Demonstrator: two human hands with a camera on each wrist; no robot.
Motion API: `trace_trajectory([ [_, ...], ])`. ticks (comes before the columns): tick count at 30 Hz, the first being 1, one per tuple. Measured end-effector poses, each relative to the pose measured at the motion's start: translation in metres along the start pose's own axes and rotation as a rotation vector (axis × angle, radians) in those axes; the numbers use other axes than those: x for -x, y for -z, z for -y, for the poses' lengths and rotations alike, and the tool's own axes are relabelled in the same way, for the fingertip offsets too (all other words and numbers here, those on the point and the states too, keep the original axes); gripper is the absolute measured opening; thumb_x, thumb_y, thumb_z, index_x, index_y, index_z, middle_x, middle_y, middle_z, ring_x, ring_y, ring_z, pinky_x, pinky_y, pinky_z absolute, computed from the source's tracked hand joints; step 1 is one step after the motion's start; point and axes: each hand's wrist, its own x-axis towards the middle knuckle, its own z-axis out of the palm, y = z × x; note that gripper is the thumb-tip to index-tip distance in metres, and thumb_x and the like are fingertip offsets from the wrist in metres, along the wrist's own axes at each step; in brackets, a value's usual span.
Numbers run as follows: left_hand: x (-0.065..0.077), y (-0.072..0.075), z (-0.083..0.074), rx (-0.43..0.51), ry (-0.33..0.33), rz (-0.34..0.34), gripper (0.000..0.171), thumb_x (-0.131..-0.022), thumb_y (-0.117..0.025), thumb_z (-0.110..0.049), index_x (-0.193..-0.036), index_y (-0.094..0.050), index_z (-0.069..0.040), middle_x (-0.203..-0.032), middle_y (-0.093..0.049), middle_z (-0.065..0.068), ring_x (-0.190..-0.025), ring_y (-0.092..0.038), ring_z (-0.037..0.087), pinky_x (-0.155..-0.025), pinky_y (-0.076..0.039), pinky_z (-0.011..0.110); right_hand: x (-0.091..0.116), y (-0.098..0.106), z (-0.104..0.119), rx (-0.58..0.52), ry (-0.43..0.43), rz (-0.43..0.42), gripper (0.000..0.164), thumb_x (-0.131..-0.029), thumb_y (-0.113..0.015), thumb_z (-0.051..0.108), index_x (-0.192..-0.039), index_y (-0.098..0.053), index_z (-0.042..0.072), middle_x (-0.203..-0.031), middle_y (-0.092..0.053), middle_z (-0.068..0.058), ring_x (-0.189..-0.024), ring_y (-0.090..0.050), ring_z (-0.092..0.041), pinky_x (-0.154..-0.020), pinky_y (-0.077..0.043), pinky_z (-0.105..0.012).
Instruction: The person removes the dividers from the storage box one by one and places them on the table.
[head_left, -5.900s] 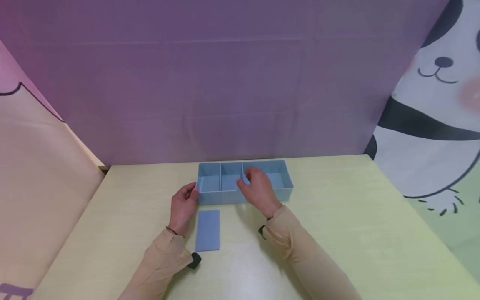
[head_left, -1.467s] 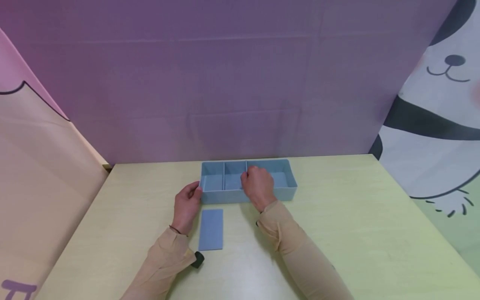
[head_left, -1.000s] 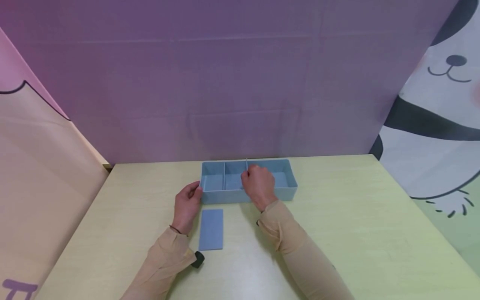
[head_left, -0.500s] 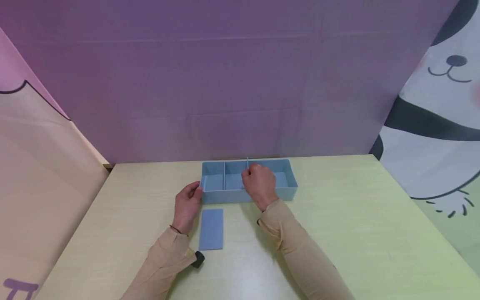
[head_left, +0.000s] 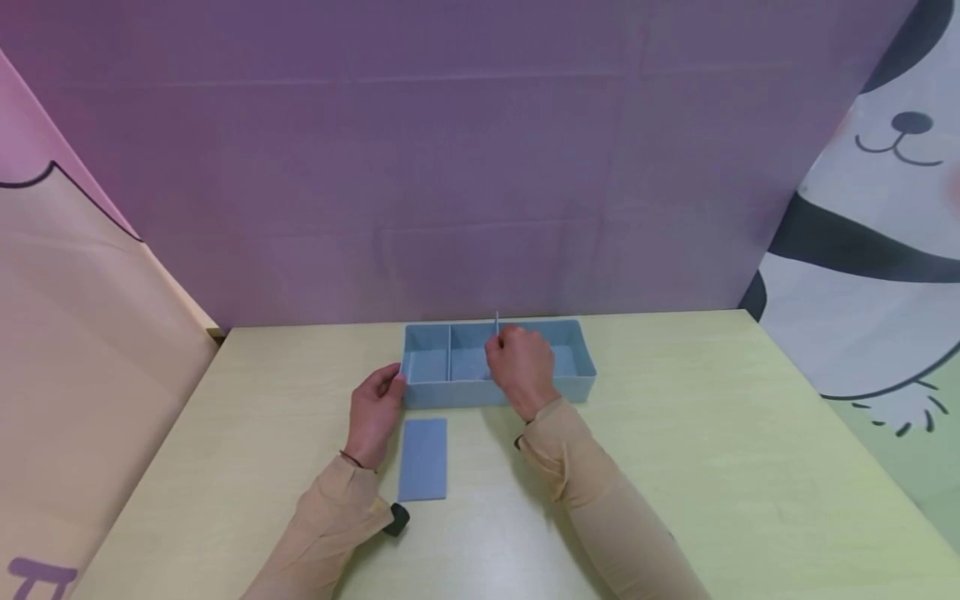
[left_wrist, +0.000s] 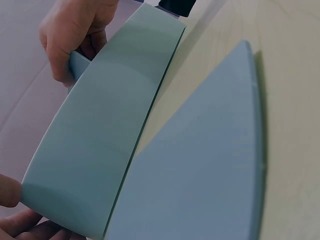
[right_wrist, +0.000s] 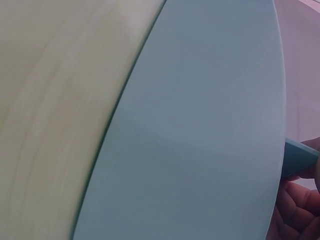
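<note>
In the head view, your box (head_left: 450,395) stands at the far side of the surface (head_left: 690,433), and a blue panel (head_left: 423,460) lies flat in front of it. Your left hand (head_left: 377,412) has its fingers bent round the box's left end, thumb at the front corner. Your right hand (head_left: 521,367) has its fingers clamped on a divider (head_left: 497,320), whose far end stands above the back rim; the hand hides most of it. A second divider (head_left: 449,354), to its left, sits about level with the rim.

In the left wrist view, the held divider's near end also shows above the front rim. To work it well, I'd move it straight along its vertical line with both ends level, since a tilt would likely make it bind. Brace the box with your left hand so that it doesn't ride along or slide onto the panel.

In the right wrist view, the divider's corner pokes past the rim in your pinch; its lower edge is hidden, so you cannot tell how deep it sits. The box's wall is plain, with no brand or label. No writing can be read in any view; the purple mark (head_left: 42,571) at left is cut off.
</note>
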Motion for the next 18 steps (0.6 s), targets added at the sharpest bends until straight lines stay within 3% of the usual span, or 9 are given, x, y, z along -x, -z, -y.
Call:
trace_trajectory([
  [11,0.0017,-0.0012,0.0000,-0.021,0.009,-0.008,0.032,-0.092,-0.048,-0.019,-0.119,-0.052,-0.004,-0.117,-0.056,0.015,-0.100,-0.050,0.018,-0.089,-0.043,0.041,-0.0004,0.0034,0.0008,-0.013,0.000,-0.005,0.037,-0.080,-0.052,0.017,-0.045,-0.041,0.017,-0.040,-0.040,0.001,-0.039,-0.038,-0.018,-0.035,-0.031,-0.034],
  [18,0.0039,-0.0028,0.0000,-0.029,-0.024,-0.030,0.031,-0.091,-0.049,-0.018,-0.118,-0.052,-0.003,-0.115,-0.057,0.015,-0.098,-0.051,0.019,-0.086,-0.045,0.041,-0.0002,0.0048,-0.0003,-0.036,0.004,-0.002,0.038,-0.082,-0.049,0.018,-0.045,-0.039,0.017,-0.039,-0.034,0.000,-0.036,-0.034,-0.017,-0.034,-0.025,-0.031],
])
